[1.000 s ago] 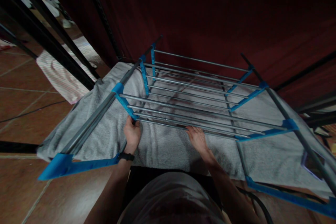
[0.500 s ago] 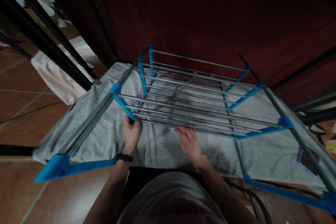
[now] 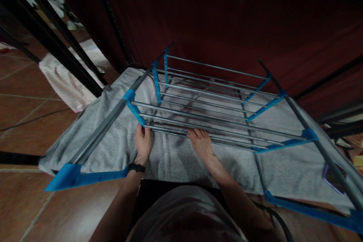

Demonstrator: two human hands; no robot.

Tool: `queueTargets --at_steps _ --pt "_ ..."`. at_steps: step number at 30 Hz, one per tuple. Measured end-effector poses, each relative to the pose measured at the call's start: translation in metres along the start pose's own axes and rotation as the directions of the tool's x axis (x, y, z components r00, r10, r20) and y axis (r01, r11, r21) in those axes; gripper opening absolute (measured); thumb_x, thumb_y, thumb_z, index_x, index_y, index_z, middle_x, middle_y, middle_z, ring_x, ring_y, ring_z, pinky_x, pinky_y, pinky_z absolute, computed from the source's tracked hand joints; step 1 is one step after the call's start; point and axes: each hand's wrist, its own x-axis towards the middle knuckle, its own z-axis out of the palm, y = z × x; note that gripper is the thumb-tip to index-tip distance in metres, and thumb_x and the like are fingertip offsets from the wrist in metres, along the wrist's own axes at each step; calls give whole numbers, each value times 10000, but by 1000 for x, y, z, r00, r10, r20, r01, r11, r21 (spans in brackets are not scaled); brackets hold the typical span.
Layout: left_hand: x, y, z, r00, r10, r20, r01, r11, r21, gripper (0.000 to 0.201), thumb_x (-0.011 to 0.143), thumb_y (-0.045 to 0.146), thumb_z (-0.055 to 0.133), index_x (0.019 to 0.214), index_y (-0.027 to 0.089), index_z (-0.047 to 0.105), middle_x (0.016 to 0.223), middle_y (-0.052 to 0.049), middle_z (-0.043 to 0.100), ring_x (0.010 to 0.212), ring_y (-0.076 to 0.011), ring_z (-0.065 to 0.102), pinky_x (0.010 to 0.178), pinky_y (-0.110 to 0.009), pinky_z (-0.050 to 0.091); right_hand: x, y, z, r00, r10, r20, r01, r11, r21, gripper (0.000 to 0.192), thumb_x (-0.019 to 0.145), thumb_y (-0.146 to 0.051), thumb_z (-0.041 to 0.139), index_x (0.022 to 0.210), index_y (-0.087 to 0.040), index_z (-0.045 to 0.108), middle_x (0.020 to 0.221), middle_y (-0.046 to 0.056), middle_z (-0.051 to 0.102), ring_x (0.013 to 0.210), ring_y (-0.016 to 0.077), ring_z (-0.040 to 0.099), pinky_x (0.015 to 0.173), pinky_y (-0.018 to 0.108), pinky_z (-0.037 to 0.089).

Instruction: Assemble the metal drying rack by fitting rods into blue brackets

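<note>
On the tiled floor (image 3: 34,128) out to the left lies a striped cloth (image 3: 68,83), well apart from the left hand (image 3: 142,143), whose grip is curled around the nearest rail (image 3: 170,131) of the drying rack (image 3: 215,109), right by its blue corner bracket (image 3: 135,110). Just right of that grip, along the same rail, the right hand (image 3: 202,144) rests with its fingers spread loosely over the rail, grip apart. The grey towel (image 3: 181,159) lies spread flat beneath both hands and the rack's rails.
</note>
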Motion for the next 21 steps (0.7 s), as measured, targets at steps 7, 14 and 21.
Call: queueTargets --at_steps 7,14,21 --pt "-3 4 -2 1000 -3 4 3 998 67 264 957 446 439 931 215 564 788 -6 586 776 -189 570 777 -316 474 4 1 -5 1000 12 -1 -12 1000 6 287 1036 -337 455 1230 -291 662 1053 61 718 943 218 640 872 346 453" --pt "-4 8 -4 1000 -1 15 0 998 59 297 977 483 404 937 226 546 811 -16 581 802 -205 568 788 -332 473 5 3 -3 1000 0 -12 0 1000 20 302 1043 -341 434 1218 -294 675 1083 62 726 943 216 651 875 346 460" --pt "-5 11 -4 1000 -14 14 13 996 85 333 983 518 383 910 227 526 798 -17 562 783 -208 550 780 -343 456 8 5 -5 1000 3 6 -3 999 32 285 1040 -345 443 1202 -301 673 1092 48 735 915 203 662 844 327 466"
